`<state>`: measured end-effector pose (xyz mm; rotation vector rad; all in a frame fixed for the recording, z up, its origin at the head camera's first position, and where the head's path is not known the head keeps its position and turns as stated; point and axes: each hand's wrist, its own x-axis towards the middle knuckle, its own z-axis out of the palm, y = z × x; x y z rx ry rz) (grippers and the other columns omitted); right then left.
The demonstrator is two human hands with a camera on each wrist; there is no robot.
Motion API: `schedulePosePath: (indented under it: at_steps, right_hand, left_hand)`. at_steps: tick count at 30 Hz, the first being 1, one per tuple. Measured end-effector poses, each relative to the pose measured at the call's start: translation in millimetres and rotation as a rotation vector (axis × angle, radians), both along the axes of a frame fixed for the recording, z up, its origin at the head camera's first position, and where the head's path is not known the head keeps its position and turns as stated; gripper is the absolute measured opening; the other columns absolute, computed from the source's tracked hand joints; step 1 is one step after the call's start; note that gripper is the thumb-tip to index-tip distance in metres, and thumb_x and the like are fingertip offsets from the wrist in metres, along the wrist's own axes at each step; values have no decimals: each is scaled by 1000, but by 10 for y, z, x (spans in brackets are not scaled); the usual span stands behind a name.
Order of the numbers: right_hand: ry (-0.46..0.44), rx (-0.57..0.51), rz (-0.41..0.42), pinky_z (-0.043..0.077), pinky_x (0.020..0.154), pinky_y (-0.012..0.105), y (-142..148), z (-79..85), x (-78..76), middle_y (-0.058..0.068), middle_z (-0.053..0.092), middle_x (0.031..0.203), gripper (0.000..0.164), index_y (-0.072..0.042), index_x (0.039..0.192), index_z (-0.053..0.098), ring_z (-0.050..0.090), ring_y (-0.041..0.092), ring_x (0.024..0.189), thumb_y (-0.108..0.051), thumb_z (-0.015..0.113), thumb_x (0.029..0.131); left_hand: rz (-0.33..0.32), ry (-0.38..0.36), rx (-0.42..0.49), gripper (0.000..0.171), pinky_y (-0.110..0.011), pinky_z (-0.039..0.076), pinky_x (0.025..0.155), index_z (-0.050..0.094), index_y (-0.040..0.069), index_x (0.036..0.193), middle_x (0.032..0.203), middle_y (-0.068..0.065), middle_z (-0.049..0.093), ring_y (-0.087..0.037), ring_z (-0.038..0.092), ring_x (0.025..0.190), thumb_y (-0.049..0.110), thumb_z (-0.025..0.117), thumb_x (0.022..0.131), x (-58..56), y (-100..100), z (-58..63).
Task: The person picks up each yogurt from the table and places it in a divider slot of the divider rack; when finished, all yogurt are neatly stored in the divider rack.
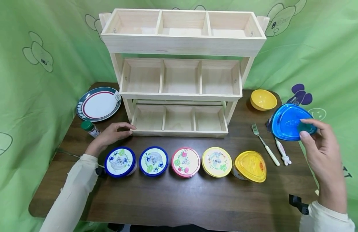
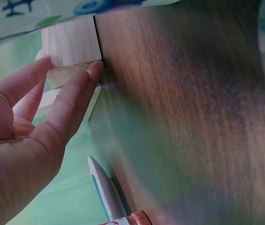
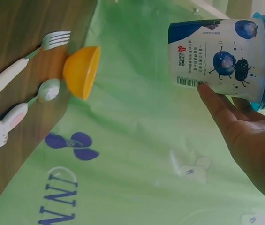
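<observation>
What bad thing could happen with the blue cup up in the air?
The right hand holds the blue-lidded yogurt cup only by its fingertips, out past the table edge, so a slip could drop it to the floor. Coming back toward the rack, it might also clip the yellow bowl or the fork lying below. The left hand just rests against the rack.

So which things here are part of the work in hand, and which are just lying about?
In hand:
right hand gripping the blue-lidded cup
left hand touching the wooden rack
five lidded cups in a row

Lying about:
plate
spice jar
yellow bowl
fork
bunny spoon
</observation>
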<state>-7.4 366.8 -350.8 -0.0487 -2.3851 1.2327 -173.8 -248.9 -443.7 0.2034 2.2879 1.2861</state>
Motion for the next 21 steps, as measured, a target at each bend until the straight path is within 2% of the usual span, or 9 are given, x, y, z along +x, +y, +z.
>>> schedulePosePath:
  at_steps: [8, 17, 21]
  right_hand:
    - [39, -4, 131, 47, 98, 7, -99, 62, -58, -2, 52, 147, 41, 9, 150, 52, 58, 11, 123, 7, 51, 109]
    - [-3, -9, 172, 47, 100, 7, -269, 145, -131, -2, 51, 151, 43, 7, 150, 52, 54, 15, 127, 8, 52, 107]
    - [25, -6, 222, 47, 99, 7, -335, 197, -140, -2, 52, 151, 45, 6, 151, 51, 54, 15, 127, 10, 52, 107]
  left_hand:
    - [3, -1, 9, 33, -80, 23, 119, 65, -1, 143, 157, -28, 51, -51, 36, 150, 12, 58, 113, 5, -5, -9]
    - [2, 3, 13, 32, -79, 26, 118, 66, -1, 142, 156, -28, 51, -51, 38, 148, 12, 58, 113, 17, -18, 7]
    - [-7, 10, 12, 32, -78, 28, 118, 66, 0, 141, 155, -28, 52, -50, 40, 147, 12, 58, 113, 13, -11, 4]
